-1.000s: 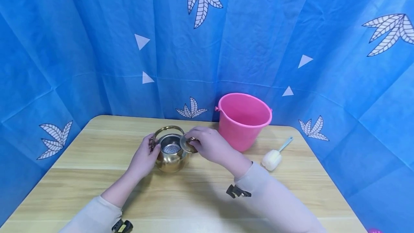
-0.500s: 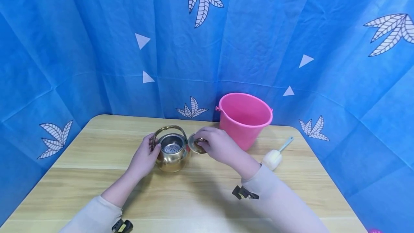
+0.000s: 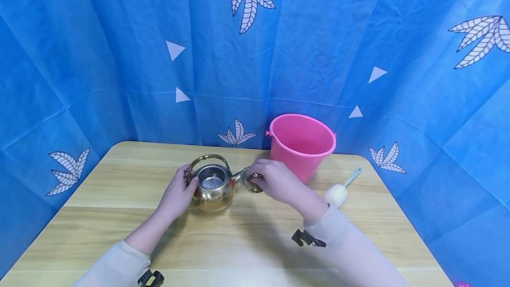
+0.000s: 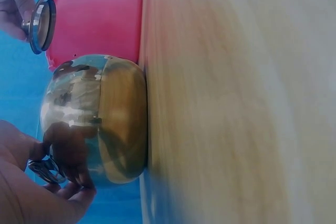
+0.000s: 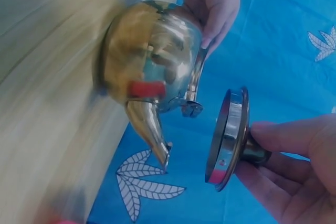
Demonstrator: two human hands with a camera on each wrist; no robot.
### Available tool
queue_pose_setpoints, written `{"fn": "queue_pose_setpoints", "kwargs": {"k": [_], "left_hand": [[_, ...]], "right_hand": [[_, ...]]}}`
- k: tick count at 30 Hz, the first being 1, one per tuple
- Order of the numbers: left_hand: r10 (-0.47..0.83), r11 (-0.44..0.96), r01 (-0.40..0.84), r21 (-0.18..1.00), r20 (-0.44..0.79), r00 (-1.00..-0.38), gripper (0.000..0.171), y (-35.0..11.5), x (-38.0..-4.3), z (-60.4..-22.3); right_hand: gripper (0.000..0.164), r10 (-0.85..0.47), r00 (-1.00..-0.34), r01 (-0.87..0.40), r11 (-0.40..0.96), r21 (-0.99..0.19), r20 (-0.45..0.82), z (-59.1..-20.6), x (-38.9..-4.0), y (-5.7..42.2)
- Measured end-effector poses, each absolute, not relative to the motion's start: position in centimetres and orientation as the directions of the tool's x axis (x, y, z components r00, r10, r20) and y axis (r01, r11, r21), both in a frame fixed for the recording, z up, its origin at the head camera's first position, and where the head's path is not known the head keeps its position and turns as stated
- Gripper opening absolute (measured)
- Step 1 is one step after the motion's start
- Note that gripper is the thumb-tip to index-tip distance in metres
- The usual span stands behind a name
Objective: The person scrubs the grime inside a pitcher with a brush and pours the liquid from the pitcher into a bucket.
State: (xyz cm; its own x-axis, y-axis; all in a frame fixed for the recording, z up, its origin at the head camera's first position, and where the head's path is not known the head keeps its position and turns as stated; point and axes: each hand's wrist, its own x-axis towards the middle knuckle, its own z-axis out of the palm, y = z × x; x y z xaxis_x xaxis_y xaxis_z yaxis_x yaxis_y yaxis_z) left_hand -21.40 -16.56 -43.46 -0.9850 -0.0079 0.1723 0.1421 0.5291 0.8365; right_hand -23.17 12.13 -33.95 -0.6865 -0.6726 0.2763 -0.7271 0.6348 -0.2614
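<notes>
A shiny gold teapot [image 3: 212,199] stands uncovered on the wooden table, its arched handle upright. Inside its mouth sits a perforated metal strainer [image 3: 212,182]. My left hand [image 3: 180,193] grips the handle at its left base, thumb near the rim. To the right of the pot, my right hand [image 3: 276,181] pinches the knob of the lid [image 3: 252,184], held in the air above the table. In the right wrist view the lid [image 5: 228,140] is apart from the pot, and the curved spout [image 5: 147,129] points toward that side.
Behind my right hand a pink bucket [image 3: 300,163] stands near the table's back edge. Right of it lies a brush with a white head [image 3: 336,195] and a pale green handle. A blue patterned curtain [image 3: 239,70] surrounds the table [image 3: 131,180] at the back and sides.
My right hand has carried the lid rightward, away from the teapot's mouth, bringing the spout into sight. My left hand has stayed on the handle, and the teapot has kept its place.
</notes>
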Motion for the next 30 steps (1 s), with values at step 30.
{"fn": "queue_pose_setpoints", "kwargs": {"k": [30], "left_hand": [[-0.007, 0.519, 0.141, 0.843, 0.169, -0.986, 0.057, -16.6, -21.4, -43.5]], "right_hand": [[0.022, -0.642, -0.741, -0.67, 0.688, -0.279, 0.198, -34.4, -22.6, 14.8]]}}
